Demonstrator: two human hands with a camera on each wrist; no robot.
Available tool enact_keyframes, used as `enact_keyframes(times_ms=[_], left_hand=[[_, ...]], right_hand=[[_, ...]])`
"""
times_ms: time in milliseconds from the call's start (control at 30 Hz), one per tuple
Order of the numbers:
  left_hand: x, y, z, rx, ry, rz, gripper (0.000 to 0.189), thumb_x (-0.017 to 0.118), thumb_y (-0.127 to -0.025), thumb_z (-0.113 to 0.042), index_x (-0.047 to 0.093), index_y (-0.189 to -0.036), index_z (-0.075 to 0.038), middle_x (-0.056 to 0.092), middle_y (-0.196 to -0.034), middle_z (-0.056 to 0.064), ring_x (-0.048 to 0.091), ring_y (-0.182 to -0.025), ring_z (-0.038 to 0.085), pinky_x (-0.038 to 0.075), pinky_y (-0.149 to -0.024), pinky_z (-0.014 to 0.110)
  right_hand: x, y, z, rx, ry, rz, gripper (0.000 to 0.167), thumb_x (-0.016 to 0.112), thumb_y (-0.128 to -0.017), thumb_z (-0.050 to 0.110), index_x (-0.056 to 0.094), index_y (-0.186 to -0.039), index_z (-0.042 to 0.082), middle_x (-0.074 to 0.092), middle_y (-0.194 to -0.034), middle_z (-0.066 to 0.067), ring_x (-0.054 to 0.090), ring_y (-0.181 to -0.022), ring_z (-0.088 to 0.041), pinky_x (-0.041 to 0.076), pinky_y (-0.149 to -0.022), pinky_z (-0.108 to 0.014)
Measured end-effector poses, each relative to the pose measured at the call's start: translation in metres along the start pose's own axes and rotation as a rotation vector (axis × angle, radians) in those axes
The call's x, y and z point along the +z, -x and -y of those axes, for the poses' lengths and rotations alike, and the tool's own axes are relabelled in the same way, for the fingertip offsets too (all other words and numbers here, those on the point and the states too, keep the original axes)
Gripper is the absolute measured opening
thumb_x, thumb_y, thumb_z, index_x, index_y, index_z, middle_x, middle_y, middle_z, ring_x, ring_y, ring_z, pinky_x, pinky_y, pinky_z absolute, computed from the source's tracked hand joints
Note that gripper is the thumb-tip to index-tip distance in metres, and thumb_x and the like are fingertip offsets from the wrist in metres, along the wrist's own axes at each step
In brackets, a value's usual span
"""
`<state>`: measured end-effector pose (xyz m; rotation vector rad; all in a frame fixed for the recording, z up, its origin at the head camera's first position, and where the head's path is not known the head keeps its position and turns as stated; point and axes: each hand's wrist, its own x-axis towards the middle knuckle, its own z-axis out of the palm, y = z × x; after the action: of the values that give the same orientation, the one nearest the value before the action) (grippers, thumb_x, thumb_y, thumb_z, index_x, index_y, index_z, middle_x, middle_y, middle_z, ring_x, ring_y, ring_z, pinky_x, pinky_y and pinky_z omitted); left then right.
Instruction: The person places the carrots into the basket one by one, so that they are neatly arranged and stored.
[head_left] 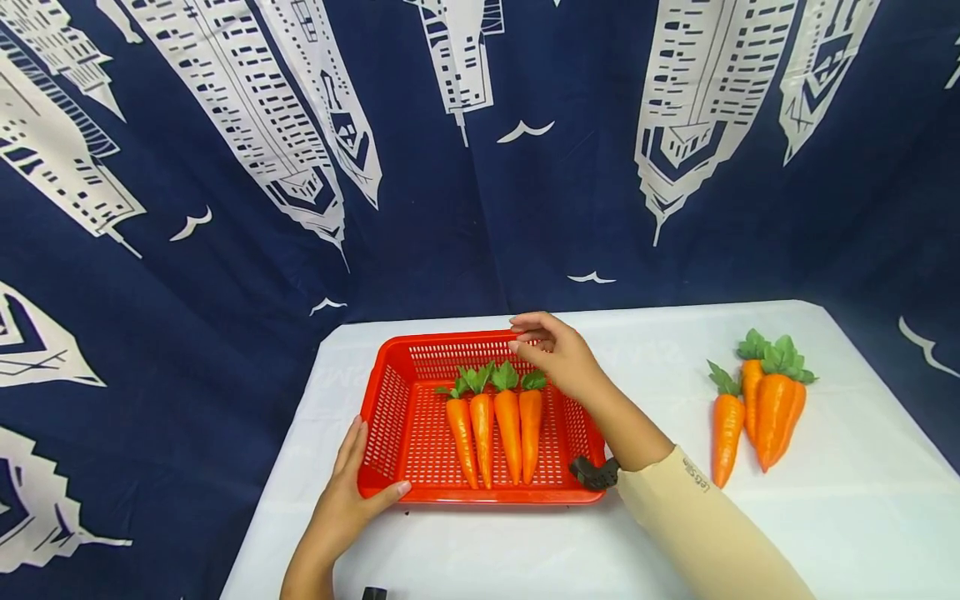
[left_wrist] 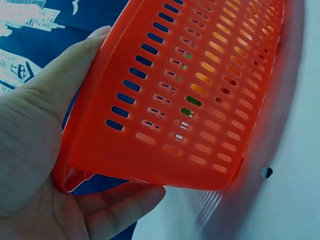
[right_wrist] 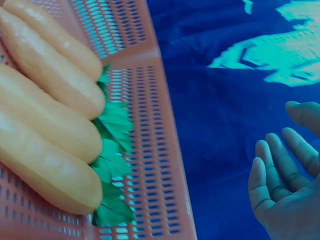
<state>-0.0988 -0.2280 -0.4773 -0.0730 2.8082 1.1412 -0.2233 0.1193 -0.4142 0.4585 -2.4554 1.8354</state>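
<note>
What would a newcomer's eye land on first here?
First, the bright red basket on the white table, with four orange carrots side by side inside. Then the navy cloth behind, its printed white buildings upside down, and the loose carrots on the table's right side.

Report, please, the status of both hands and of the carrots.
Left hand grips red basket at its rim. Right hand empty, near basket's far right corner. Four carrots in basket, nothing atop them; more carrots on table to the right.
</note>
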Motion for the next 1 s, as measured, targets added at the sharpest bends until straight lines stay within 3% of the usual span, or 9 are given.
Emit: enact_keyframes(times_ms=[100, 433, 667, 1000], left_hand=[[0.0, 0.0, 0.0, -0.001, -0.005, 0.002, 0.118, 0.081, -0.079, -0.054, 0.003, -0.164, -0.03, -0.002, -0.171, -0.011, 0.027, -0.153, 0.042, 0.034, -0.11, 0.071], [0.001, 0.0, 0.001, 0.0, 0.0, 0.0, 0.118, 0.082, -0.079, -0.054, 0.003, -0.164, -0.03, -0.002, -0.171, -0.012, 0.027, -0.153, 0.041, 0.034, -0.111, 0.071], [0.001, 0.0, 0.002, -0.005, -0.001, -0.002, 0.118, 0.081, -0.08, -0.054, 0.003, -0.164, -0.03, -0.004, -0.171, -0.014, 0.025, -0.154, 0.04, 0.032, -0.111, 0.071], [0.001, 0.001, 0.001, 0.0, 0.002, -0.002, 0.117, 0.082, -0.079, -0.054, 0.004, -0.164, -0.031, -0.003, -0.17, -0.016, 0.027, -0.153, 0.039, 0.033, -0.112, 0.07]], right_hand=[[-0.013, 0.007, 0.001, 0.004, -0.006, -0.038, 0.037, 0.072, -0.096, 0.025, 0.063, -0.13, 0.015, 0.067, -0.126, -0.009, 0.063, -0.112, -0.022, 0.052, -0.09, -0.022], [-0.048, 0.029, -0.01, 0.032, 0.048, -0.157, 0.043, 0.07, -0.096, 0.031, 0.061, -0.135, 0.013, 0.065, -0.131, -0.009, 0.059, -0.114, -0.018, 0.048, -0.089, -0.012], [-0.062, 0.047, -0.018, 0.117, 0.129, -0.196, 0.048, 0.067, -0.097, 0.04, 0.058, -0.138, 0.017, 0.065, -0.133, -0.009, 0.062, -0.113, -0.019, 0.05, -0.083, -0.008], [-0.088, 0.08, -0.043, 0.187, 0.195, -0.268, 0.051, 0.066, -0.097, 0.044, 0.057, -0.139, 0.016, 0.063, -0.135, -0.006, 0.057, -0.105, 0.006, 0.047, -0.084, -0.005]])
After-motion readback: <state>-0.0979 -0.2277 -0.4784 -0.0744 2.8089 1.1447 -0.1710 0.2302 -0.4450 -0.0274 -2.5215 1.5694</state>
